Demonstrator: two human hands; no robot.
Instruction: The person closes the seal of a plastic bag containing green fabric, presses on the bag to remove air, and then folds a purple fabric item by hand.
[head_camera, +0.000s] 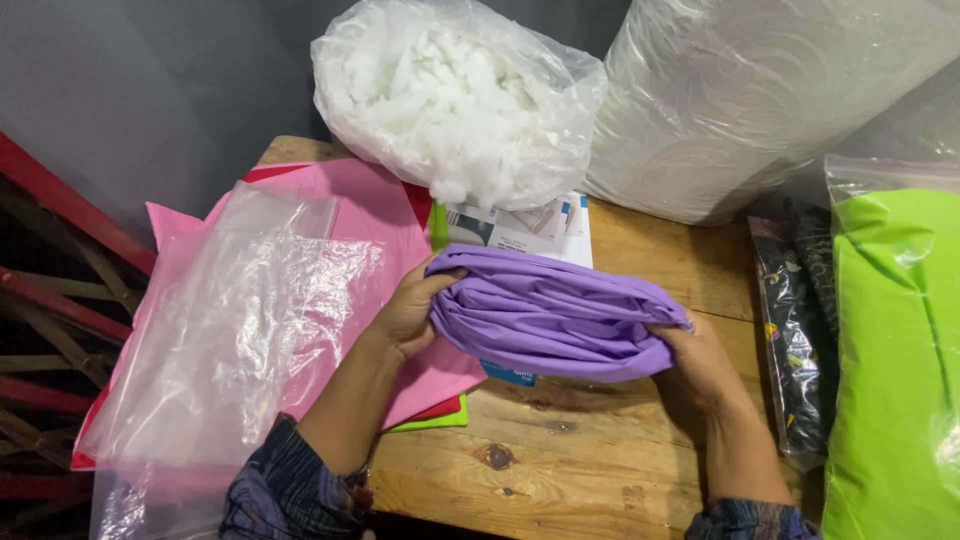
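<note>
Hands grip a bunched purple cloth (555, 315) above a wooden table (560, 460), the left hand (408, 312) clutching one end, the right hand (700, 360) the other. Clear plastic bags (225, 330) are spread over pink sheets (375, 215) alongside. Farther back, a bag of white stuffing (455, 95) is seen.

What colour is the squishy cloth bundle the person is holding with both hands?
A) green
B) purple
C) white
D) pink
B: the gathered purple cloth is squeezed between the left hand and the right hand, above the wooden table.
</note>
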